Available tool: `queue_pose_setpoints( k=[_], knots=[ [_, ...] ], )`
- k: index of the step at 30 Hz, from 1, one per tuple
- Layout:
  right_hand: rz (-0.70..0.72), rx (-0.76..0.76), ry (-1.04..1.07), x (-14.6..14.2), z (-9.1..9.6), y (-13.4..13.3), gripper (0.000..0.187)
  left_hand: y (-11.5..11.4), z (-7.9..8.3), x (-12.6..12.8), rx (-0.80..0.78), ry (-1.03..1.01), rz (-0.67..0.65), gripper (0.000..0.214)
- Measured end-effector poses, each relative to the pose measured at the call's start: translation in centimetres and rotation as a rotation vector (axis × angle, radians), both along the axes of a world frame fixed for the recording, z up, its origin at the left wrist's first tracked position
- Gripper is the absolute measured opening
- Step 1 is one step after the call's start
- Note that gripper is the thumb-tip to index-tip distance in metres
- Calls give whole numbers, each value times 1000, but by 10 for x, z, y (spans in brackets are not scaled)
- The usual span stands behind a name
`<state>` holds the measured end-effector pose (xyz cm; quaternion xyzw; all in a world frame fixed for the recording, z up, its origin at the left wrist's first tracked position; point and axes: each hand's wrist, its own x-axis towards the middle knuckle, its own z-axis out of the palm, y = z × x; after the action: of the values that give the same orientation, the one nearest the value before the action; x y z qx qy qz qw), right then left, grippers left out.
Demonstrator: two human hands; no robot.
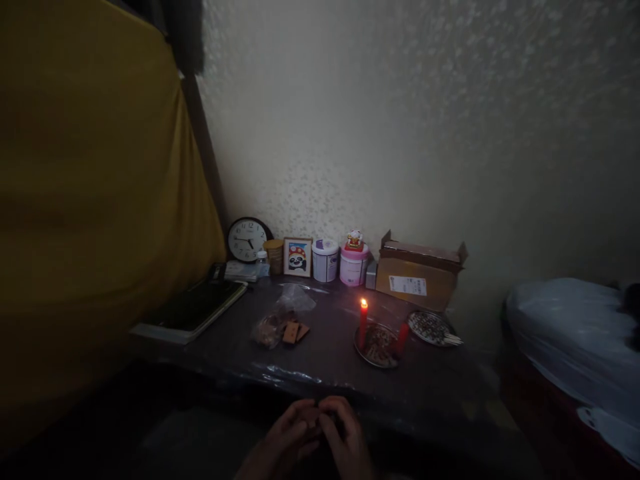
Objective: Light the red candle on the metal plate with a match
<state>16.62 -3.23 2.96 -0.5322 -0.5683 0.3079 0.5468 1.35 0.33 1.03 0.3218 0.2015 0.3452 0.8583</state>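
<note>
Both hands are close together at the bottom middle, in front of the table's near edge. My left hand (286, 437) has its fingers curled, tips meeting those of my right hand (346, 433), which is closed too. Between the fingertips there may be something small, but dimness hides it. Nearest beyond them on the table lie small brown blocks (291, 332) beside a clear plastic bag (270, 331). To the right, a lit red candle (363, 325) stands upright at a round metal plate (379, 363). A second, unlit red candle (402, 339) leans at that plate's right side.
Another plate (431, 327) with white sticks lies right. Along the wall are a clock (247, 240), a panda picture (297, 258), two tubs (325, 261), a figurine (355, 240) and a cardboard box (417, 277). A notebook (193, 313) lies left, near a yellow curtain (100, 167).
</note>
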Motion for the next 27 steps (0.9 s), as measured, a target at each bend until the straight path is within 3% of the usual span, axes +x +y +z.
queue_pose_setpoints(
  k=[13, 20, 27],
  knots=[
    [-30, 92, -221, 1, -14, 3, 11, -3, 13, 6, 32, 50, 69, 26],
    [-35, 100, -262, 1, -15, 2, 13, -3, 11, 6, -8, 34, 88, 26],
    [-43, 151, -256, 1, -14, 3, 13, -4, 21, 3, 50, 77, 73, 25]
  ],
)
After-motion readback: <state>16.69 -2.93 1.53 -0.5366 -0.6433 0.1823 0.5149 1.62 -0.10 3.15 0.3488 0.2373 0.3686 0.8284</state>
